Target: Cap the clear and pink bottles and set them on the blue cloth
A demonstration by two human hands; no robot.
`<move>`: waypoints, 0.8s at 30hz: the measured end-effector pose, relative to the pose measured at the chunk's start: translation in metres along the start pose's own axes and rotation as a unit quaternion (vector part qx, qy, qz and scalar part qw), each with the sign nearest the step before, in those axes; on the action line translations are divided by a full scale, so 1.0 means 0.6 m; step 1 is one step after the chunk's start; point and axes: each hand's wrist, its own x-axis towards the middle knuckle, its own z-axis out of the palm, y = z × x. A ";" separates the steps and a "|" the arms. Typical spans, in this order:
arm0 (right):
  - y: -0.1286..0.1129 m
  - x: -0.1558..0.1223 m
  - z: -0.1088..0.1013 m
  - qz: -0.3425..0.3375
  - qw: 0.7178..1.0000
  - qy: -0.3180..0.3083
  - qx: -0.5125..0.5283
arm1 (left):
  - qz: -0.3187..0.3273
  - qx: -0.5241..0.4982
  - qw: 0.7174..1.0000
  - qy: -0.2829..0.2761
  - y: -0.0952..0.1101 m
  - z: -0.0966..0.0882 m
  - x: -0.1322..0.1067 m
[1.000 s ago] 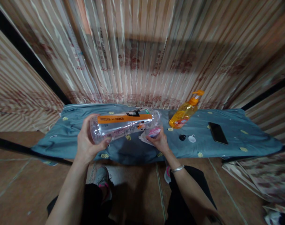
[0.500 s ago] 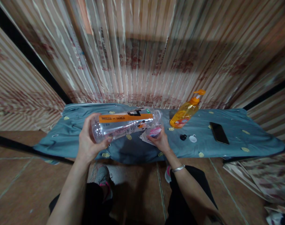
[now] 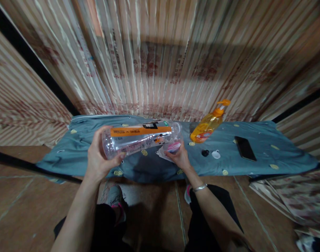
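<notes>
A large clear plastic bottle (image 3: 141, 137) with an orange and silver label lies tilted across the middle, its base to the left and its mouth to the right. My left hand (image 3: 100, 154) is wrapped round the base end. Close under the bottle's neck, my right hand (image 3: 182, 156) is closed on a small pink and clear thing (image 3: 172, 147) with a whitish crumpled edge; its kind is hard to make out. Whether it touches the bottle's mouth, I cannot tell. To the right of that hand, a black cap (image 3: 205, 153) and a white cap (image 3: 216, 154) lie on the cloth.
Behind the caps stands an orange pump bottle (image 3: 205, 126) with yellow liquid. A black phone (image 3: 245, 148) rests farther right on the blue-green cloth (image 3: 280, 150). Striped curtain (image 3: 160, 70) hangs along the back, and dark poles (image 3: 35, 57) frame both sides.
</notes>
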 end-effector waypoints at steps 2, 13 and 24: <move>0.000 0.000 0.000 0.000 1.000 -0.003 -0.001 | 0.002 0.004 1.000 -0.003 0.001 0.000 0.000; -0.003 0.000 0.000 0.009 1.000 -0.006 -0.004 | 0.017 -0.001 1.000 0.001 -0.001 0.001 -0.001; -0.006 0.000 -0.003 0.019 1.000 -0.017 -0.011 | 0.043 -0.012 0.999 -0.007 -0.010 -0.001 0.000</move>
